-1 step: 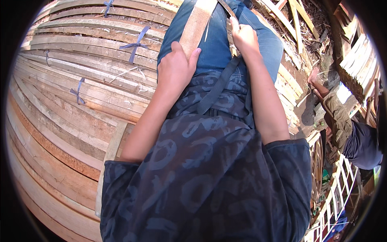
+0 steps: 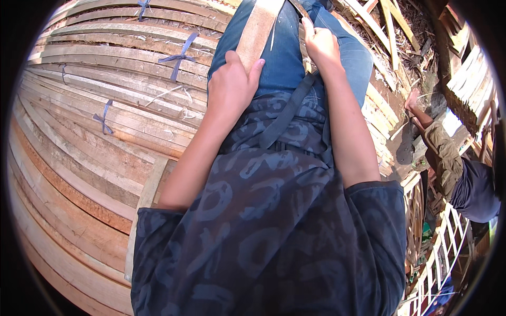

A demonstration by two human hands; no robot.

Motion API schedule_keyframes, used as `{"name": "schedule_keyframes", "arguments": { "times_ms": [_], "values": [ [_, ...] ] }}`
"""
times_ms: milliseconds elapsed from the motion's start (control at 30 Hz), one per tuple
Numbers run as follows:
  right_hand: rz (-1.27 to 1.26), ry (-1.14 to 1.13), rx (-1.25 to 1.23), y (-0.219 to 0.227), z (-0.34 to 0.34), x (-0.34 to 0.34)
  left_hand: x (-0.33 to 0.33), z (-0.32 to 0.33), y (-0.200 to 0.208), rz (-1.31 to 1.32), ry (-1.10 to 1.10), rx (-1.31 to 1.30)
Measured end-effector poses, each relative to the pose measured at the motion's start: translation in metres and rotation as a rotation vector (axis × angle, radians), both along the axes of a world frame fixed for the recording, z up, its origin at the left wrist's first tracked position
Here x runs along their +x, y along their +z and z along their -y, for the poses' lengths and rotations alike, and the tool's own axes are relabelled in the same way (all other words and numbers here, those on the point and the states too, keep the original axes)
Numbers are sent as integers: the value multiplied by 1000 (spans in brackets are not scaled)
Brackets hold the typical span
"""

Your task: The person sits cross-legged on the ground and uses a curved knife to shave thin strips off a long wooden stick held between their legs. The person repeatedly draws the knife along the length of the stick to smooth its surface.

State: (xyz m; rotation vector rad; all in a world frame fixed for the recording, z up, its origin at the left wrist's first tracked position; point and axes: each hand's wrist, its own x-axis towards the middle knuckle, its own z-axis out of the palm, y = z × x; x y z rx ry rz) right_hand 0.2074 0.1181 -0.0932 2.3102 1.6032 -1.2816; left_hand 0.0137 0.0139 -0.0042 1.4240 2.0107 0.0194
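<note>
To the left, long wooden planks [image 2: 100, 181] with blue ties [image 2: 182, 56], including near the far edge; to the right, scattered scrap wood [image 2: 391, 37], a barefoot person [image 2: 477, 192] and a pale slatted frame [image 2: 440, 258].

Board [image 2: 256, 39]: bare, matt wood. Blade [image 2: 299, 8]: seemingly dull, dark metal. Planks [image 2: 79, 118]: unvarnished, rough-sawn wood. Jeans [image 2: 284, 71]: faded denim. Shirt [image 2: 263, 226]: matt printed cloth. Strap [image 2: 287, 113]: matt, apparently woven. Ties [image 2: 178, 58]: limp strips, cloth or plastic unclear.
</note>
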Motion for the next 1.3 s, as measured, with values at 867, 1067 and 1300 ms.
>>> {"name": "schedule_keyframes", "arguments": {
  "times_ms": [867,1067,1300],
  "values": [
    [45,66,164,-20,-13,44,-3,-1,-4,56,44,24],
    [36,103,152,21,-3,19,1,-1,3,79,28,16],
    [328,647,562,-32,-52,34,3,4,10,92,20,-17]
  ]
}}
